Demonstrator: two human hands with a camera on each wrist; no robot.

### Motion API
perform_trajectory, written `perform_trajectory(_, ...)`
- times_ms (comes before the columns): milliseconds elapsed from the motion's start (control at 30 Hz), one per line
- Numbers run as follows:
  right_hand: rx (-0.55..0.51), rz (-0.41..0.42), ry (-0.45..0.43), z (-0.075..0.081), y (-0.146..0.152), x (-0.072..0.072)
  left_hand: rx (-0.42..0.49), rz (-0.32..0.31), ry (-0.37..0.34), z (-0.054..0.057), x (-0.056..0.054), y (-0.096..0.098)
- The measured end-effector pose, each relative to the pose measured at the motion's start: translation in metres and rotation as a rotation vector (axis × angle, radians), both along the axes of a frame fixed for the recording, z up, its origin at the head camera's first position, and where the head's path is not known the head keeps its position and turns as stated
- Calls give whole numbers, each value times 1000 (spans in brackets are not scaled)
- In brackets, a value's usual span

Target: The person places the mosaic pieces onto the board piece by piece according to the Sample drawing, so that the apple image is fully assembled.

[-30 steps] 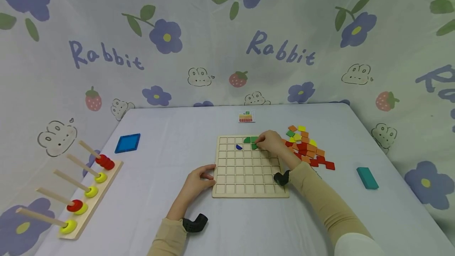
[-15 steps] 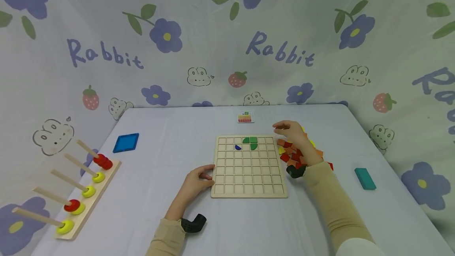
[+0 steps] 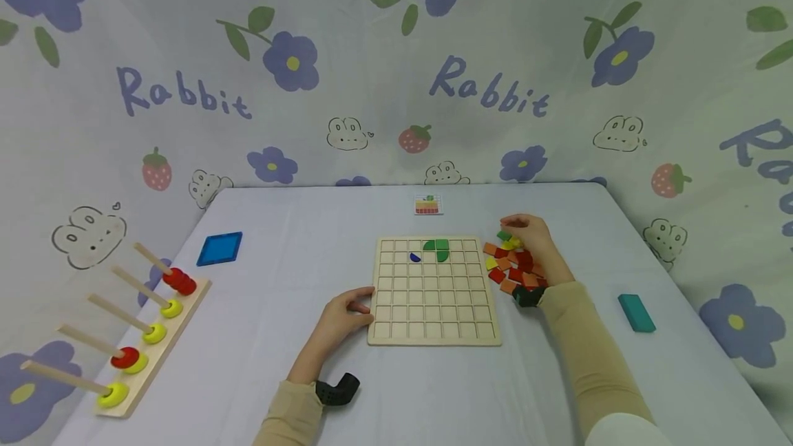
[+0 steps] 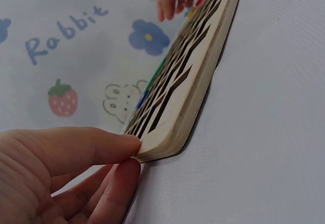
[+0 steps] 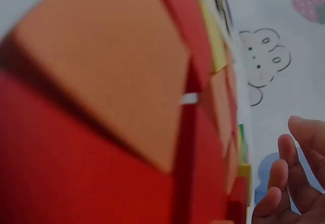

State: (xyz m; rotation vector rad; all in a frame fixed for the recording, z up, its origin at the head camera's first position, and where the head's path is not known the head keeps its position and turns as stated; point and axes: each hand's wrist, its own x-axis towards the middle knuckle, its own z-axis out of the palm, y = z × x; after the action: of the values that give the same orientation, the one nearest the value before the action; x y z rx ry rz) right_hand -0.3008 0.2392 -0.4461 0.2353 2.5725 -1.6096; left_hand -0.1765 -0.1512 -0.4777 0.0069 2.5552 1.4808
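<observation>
plainly, the loose pieces lay nearer the right hand than the left, heaped just beside the right edge of the wooden board. the heap's longer run went from below the right fingertips back towards the person, roughly along that edge, partly hidden by the hand and wrist. the right hand hung over the far end, near a green piece and yellow ones, fingers loosely bent; the right wrist view showed nothing held in them. whether a tip touched the heap i could not tell. the green shapes and small blue piece on the board sat to the left of that hand, past some bare squares. the left hand was at the board's opposite edge, relaxed fingertips touching its side rather than pinching anything. the board lay flat on the counter, nearly square, with no clear long axis. a picture card lay just beyond it, apart from both hands.
</observation>
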Motion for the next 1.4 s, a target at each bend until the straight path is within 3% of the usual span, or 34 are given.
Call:
perform_trajectory(133, 74, -1, 13, -5, 1, -1, -6, -2, 3, -1, 0, 0)
perform_trajectory(433, 348, 33, -19, -8, 0, -4, -16, -13, 8, -1, 0, -1)
perform_trajectory(733, 435, 94, 38, -5, -3, -8, -4, -4, 5, 2, 0, 0)
perform_trajectory(867, 403, 99, 84, -7, -4, -7, -1, -7, 9, 2, 1, 0)
perform_trajectory(1033, 241, 119, 71, -6, -9, -2, -3, -9, 14, 1, 1, 0)
perform_trajectory(1267, 30, 178, 36, 7, -31, 6, 1, -10, 15, 1, 1, 1)
perform_trajectory(1400, -19, 218, 38, 13, -50, 9, 3, -11, 12, 1, 0, 1)
